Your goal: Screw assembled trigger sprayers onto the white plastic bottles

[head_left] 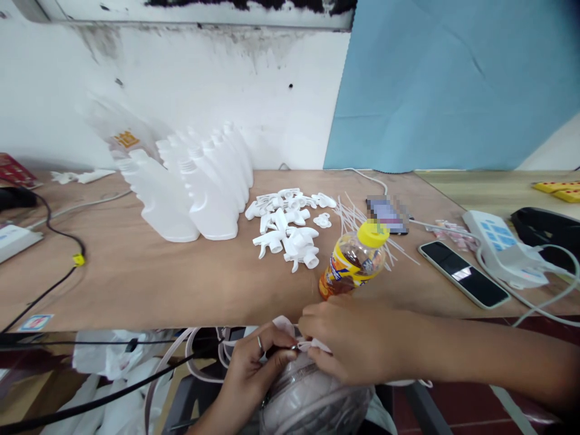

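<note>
A light quilted bag [312, 402] with a zip along its top rests at my lap, below the table's front edge. My left hand [256, 365], a ring on one finger, pinches a small metal piece at the bag's top, which looks like the zip pull. Close beside it, my right hand [351, 338] is closed on the bag's pale pink strap [315, 345] near the zip. The fingers hide part of what they grip. Just beyond my right hand stands a drink bottle [347, 263] with a yellow cap.
White bottles without tops [212, 199] stand in rows on the brown-covered table [149, 278]. Loose white spray triggers [294, 232] and thin white tubes [351, 214] lie mid-table. Rightward are a phone [464, 275], another phone [387, 214], a power strip [502, 248] and cables.
</note>
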### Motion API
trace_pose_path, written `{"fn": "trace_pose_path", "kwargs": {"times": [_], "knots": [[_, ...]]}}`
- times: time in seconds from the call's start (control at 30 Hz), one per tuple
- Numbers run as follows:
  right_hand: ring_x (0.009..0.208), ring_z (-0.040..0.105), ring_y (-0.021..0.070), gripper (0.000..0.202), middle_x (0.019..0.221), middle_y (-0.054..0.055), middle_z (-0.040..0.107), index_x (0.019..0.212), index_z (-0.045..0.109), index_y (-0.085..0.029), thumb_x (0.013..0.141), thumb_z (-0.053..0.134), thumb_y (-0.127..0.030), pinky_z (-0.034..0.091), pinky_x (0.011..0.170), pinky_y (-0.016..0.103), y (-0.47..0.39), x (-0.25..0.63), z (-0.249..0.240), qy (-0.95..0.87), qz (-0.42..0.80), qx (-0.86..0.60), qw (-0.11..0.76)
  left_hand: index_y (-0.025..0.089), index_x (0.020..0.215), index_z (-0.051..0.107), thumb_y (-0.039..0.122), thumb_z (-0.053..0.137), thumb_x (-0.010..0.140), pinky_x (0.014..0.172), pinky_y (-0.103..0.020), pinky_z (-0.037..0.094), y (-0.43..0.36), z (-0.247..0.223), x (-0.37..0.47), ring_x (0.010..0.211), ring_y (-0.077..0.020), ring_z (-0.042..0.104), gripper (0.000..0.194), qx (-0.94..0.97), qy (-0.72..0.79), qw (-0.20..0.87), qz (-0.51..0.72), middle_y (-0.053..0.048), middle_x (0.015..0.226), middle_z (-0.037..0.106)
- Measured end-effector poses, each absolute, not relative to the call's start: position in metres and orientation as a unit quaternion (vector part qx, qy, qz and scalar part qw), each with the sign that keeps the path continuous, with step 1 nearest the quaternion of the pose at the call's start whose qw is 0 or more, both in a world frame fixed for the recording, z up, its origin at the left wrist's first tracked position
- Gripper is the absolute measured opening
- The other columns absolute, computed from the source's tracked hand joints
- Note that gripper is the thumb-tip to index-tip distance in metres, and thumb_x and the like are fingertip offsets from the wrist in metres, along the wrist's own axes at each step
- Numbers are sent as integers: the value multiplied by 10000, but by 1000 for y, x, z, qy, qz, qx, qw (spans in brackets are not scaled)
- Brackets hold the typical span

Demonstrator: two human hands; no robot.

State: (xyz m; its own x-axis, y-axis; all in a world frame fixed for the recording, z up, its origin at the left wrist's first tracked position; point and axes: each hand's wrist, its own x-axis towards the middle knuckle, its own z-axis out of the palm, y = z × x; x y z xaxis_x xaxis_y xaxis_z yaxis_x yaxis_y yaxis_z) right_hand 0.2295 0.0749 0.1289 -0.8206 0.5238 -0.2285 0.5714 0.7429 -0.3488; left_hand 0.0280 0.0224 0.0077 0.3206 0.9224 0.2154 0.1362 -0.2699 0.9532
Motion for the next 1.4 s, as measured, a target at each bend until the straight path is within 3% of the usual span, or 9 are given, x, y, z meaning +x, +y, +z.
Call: {"fn": "trace_pose_path", "kwargs": {"times": [0.13, 0.37, 0.53, 0.63, 0.8, 1.0, 1.17, 1.3, 1.4], "knots": [[576, 631, 178, 151, 759, 117, 739, 761, 708, -93, 815, 575, -142, 242, 494, 289, 78, 222, 122, 946, -181, 253, 88, 182, 813, 692, 259, 634, 935, 657, -197, 420, 23, 6, 29, 695, -124, 607, 156, 661, 411, 452, 436, -1, 746, 668], [613, 590, 103, 191, 706, 44, 733, 753, 755, -98, 787, 569, -125, 384, 571, 191, 93, 228, 81, 837, -453, 300, -63, 158, 804, 669, 365, 651, 928, 698, -223, 413, 27, -3, 27, 748, -137, 555, 242, 584, 363, 575, 443, -20, 775, 595], [599, 553, 95, 166, 641, -4, 666, 713, 753, -112, 774, 602, -143, 393, 580, 185, 96, 230, 76, 805, -505, 299, -86, 163, 886, 692, 344, 642, 935, 748, -243, 412, 27, -4, 20, 830, -157, 556, 194, 539, 342, 644, 422, -48, 858, 613], [581, 525, 89, 159, 605, -20, 629, 699, 751, -115, 766, 610, -146, 381, 571, 186, 97, 230, 78, 799, -512, 307, -77, 170, 940, 711, 346, 605, 959, 680, -220, 397, 26, -1, 15, 748, -131, 538, 206, 518, 362, 649, 423, -46, 854, 635], [578, 509, 89, 164, 593, -27, 615, 691, 752, -116, 766, 609, -146, 374, 571, 188, 98, 229, 79, 790, -522, 314, -79, 154, 943, 701, 370, 637, 932, 630, -205, 439, 21, 6, 17, 699, -132, 572, 225, 556, 398, 585, 436, -50, 800, 652], [571, 481, 87, 150, 554, -37, 577, 664, 750, -108, 741, 631, -157, 365, 559, 185, 98, 226, 78, 763, -543, 340, -81, 183, 939, 662, 203, 668, 893, 700, -195, 512, 13, 1, 25, 738, -126, 635, 51, 645, 430, 437, 455, -25, 833, 680], [574, 495, 91, 148, 560, -29, 596, 667, 757, -106, 728, 632, -156, 365, 556, 189, 98, 224, 76, 755, -553, 343, -80, 202, 980, 649, 134, 641, 895, 719, -186, 508, 13, -2, 24, 764, -118, 640, 109, 692, 413, 355, 473, -7, 850, 682], [572, 489, 92, 147, 562, -25, 597, 663, 757, -108, 720, 636, -168, 357, 545, 192, 98, 225, 74, 745, -559, 354, -87, 195, 994, 648, 126, 632, 900, 716, -194, 501, 16, -2, 23, 763, -122, 629, 118, 704, 402, 342, 475, -16, 852, 675], [576, 477, 91, 148, 562, -26, 589, 654, 752, -109, 716, 639, -183, 344, 527, 188, 100, 225, 72, 730, -573, 361, -87, 187, 994, 649, 177, 623, 925, 726, -202, 504, 19, 1, 20, 783, -128, 634, 74, 679, 405, 411, 454, -30, 869, 678]]}}
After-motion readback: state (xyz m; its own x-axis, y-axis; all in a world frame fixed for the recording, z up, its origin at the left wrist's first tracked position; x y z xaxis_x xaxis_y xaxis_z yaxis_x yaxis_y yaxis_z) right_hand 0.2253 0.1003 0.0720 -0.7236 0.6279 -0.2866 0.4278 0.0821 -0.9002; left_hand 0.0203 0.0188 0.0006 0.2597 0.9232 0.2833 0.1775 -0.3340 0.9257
